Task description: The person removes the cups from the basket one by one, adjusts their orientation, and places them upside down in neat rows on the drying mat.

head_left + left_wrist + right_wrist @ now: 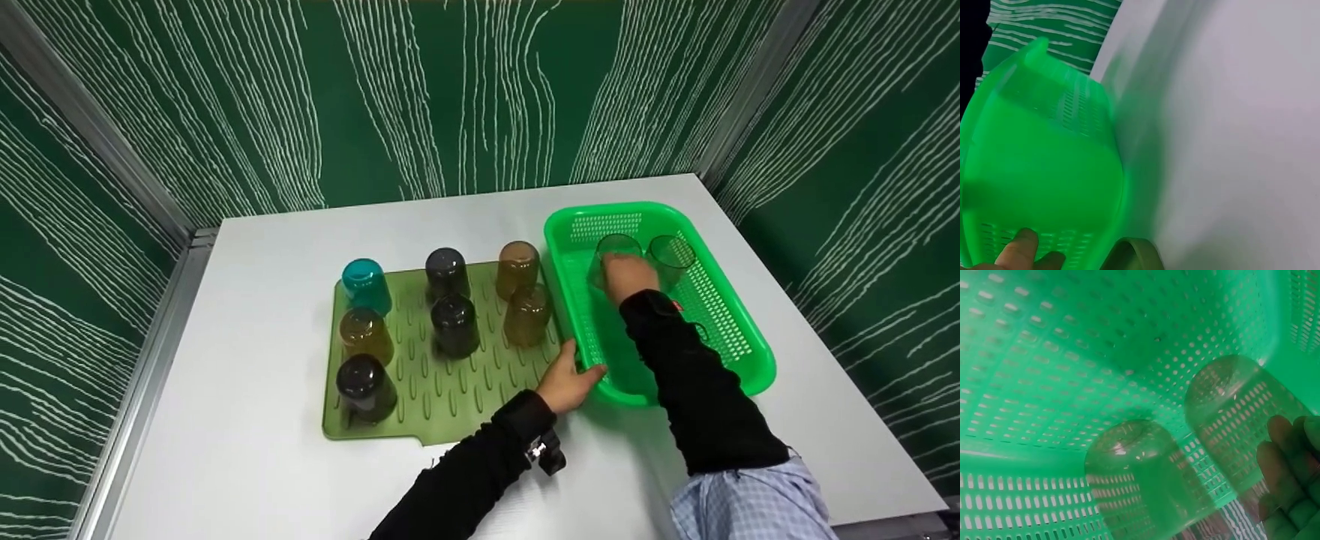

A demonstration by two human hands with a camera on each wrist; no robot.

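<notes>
A green plastic basket (660,397) stands on the right of the table, with two clear greenish tumblers inside at its far end. My right hand (628,277) reaches in and holds the left tumbler (616,244); in the right wrist view its fingers (1280,467) are bent against that tumbler's side. Beside it is the other tumbler (672,253), untouched. My left hand (568,381) grips the basket's near left side, thumb over the rim. In the left wrist view a fingertip (1023,239) presses the outer wall.
Left of the basket lies an olive drying mat (420,382) with ridges. Several tumblers stand upside down on it: a teal tumbler (366,285), amber tumblers (527,319) and dark grey tumblers (454,330). Green walls with white lines (510,97) enclose the white table (255,375).
</notes>
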